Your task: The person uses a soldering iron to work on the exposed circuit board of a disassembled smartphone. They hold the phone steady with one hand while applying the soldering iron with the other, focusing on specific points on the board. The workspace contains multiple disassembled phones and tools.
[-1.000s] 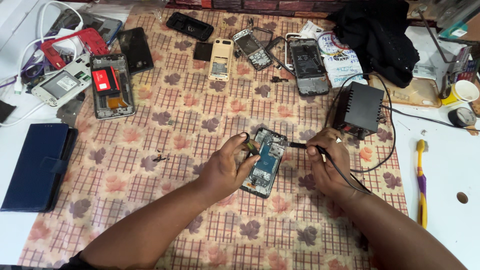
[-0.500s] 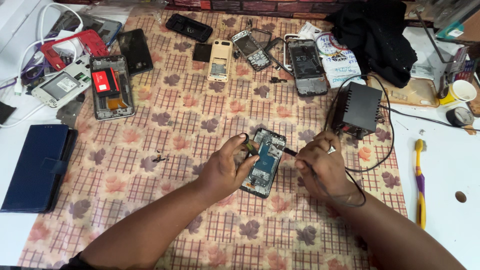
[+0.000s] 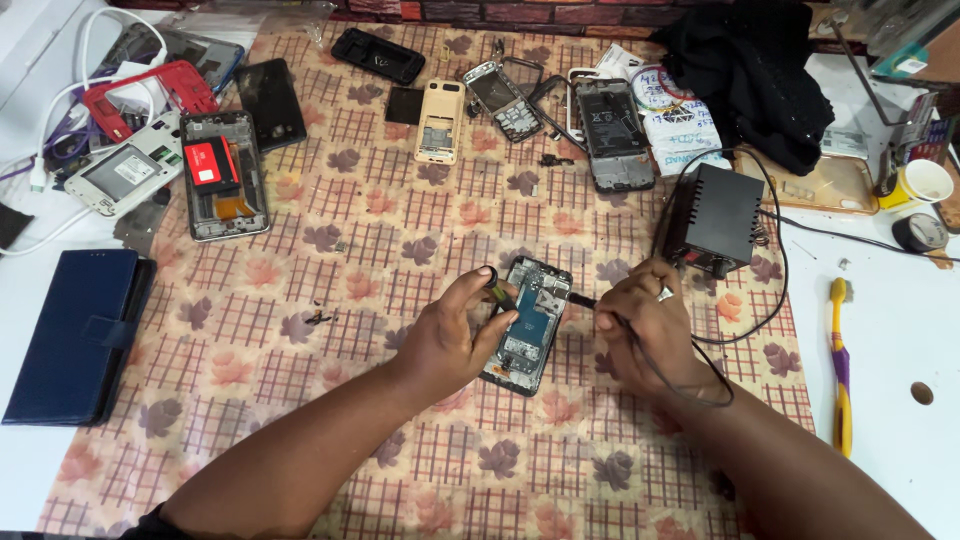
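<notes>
An opened phone (image 3: 530, 322) with its circuit board showing lies on the patterned cloth (image 3: 400, 250). My left hand (image 3: 455, 335) rests on the phone's left edge and pinches a small dark tool (image 3: 498, 289) over the board. My right hand (image 3: 650, 325) grips a corded soldering iron (image 3: 583, 300) whose tip points at the phone's upper right part. The iron's black cable loops under my right wrist to a black box-shaped station (image 3: 715, 215).
Several dismantled phones and covers lie along the cloth's far side, one with a red battery (image 3: 212, 160). A dark blue wallet case (image 3: 70, 335) sits left. A yellow and purple toothbrush (image 3: 842, 360), a paper cup (image 3: 925, 182) and a black cloth (image 3: 750, 60) are right.
My right hand has shifted slightly left, bringing the iron's tip closer over the phone's board. My left hand has stayed on the phone with its tool.
</notes>
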